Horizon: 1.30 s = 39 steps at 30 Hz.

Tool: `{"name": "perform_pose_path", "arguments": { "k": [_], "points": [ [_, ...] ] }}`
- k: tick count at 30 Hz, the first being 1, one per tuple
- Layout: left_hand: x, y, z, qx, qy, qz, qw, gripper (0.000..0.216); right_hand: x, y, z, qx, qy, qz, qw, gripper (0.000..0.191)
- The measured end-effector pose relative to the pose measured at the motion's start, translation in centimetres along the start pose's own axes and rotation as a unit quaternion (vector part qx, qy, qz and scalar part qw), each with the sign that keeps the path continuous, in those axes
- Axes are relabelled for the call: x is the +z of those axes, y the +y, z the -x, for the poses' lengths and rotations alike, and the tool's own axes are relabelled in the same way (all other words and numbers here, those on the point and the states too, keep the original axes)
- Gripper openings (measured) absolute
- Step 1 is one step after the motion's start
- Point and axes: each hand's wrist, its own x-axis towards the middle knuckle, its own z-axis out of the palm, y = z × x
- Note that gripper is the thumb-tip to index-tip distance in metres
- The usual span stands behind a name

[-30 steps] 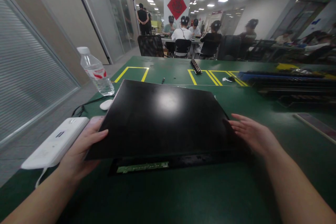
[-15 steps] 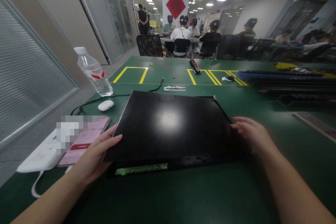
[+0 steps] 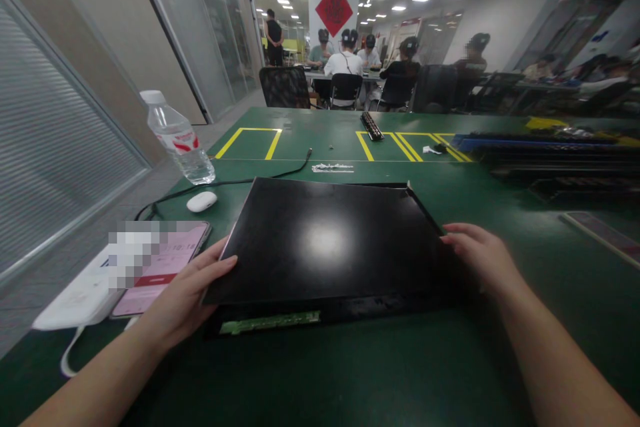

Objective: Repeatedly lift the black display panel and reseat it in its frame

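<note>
A black display panel (image 3: 325, 240) lies near the front edge of the green tabletop (image 3: 350, 373), its near end resting over a frame that exposes a green circuit strip (image 3: 270, 322). The left hand (image 3: 187, 297) grips the panel's near-left corner, thumb on the top face, fingers curled beneath. The right hand (image 3: 480, 257) presses on the panel's right edge with fingers loosely bent; whether they wrap under the edge cannot be told.

Just left of the panel, at the tabletop's left edge, a phone (image 3: 163, 267) with a pink screen lies on a white power bank (image 3: 75, 297). Farther back stand a white earbud case (image 3: 201, 201) and a clear water bottle (image 3: 176, 139); a black cable (image 3: 225, 183) runs past the panel's far-left corner. Yellow taped rectangles (image 3: 253, 140) mark the far part of the tabletop, with a black slotted strip (image 3: 373, 126) on one. Dark trays (image 3: 560, 160) line the right edge.

Beyond, seated people (image 3: 345, 63) work at tables beneath ceiling lights; a red diamond sign (image 3: 334, 9) hangs on a white pillar, and glass partitions (image 3: 210, 27) run along the left.
</note>
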Motion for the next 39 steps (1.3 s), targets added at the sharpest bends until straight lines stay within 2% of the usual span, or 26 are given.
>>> {"name": "perform_pose_path", "arguments": {
  "k": [7,15,19,25,33,39],
  "points": [
    [-0.5,-0.1,-0.6,-0.011,-0.025,0.001,1.000,0.074,0.1,-0.5,0.4,0.016,0.006,0.034,0.999,0.029],
    [-0.3,0.1,-0.3,-0.017,-0.033,-0.005,0.999,0.070,0.0,1.3,-0.5,-0.040,-0.009,0.082,0.996,0.032],
    [0.1,0.1,-0.4,-0.011,-0.001,0.020,1.000,0.064,0.0,1.6,-0.7,-0.056,-0.012,0.100,0.993,0.033],
    [0.3,0.1,-0.4,-0.002,0.021,0.037,0.999,0.090,0.0,1.3,-0.5,-0.075,-0.009,0.121,0.990,0.031],
    [-0.2,-0.2,-0.3,0.005,0.000,0.037,0.999,0.097,-0.1,1.5,-0.6,-0.075,-0.025,0.154,0.985,0.034],
    [-0.4,-0.2,-0.3,0.009,-0.028,0.020,0.999,0.088,-0.2,1.4,-0.6,-0.089,-0.029,0.171,0.981,0.034]
  ]
}}
